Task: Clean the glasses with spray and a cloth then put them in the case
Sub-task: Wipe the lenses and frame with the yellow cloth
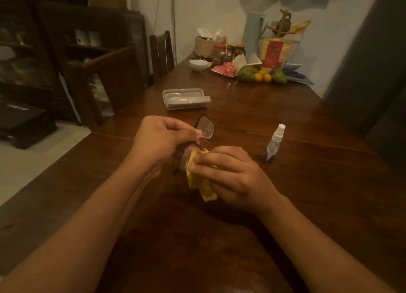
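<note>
Head view: our left grip (162,139) is pinched on the glasses (205,128) near the bridge, over the bench (307,183), while our right grip (228,174) is clamped on the yellow cloth (202,183), pressed against the nearer lens. We judge the glasses light, stiff in the frame but fragile and slick on the lenses, so we hold rim or bridge, never glass. The case (185,99) lies beyond them, with the spray bottle (274,142) on the right.

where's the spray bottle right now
In the head view the spray bottle stands upright on the table, just to the right of the right hand holding the yellow cloth, with neither hand touching it.
</note>
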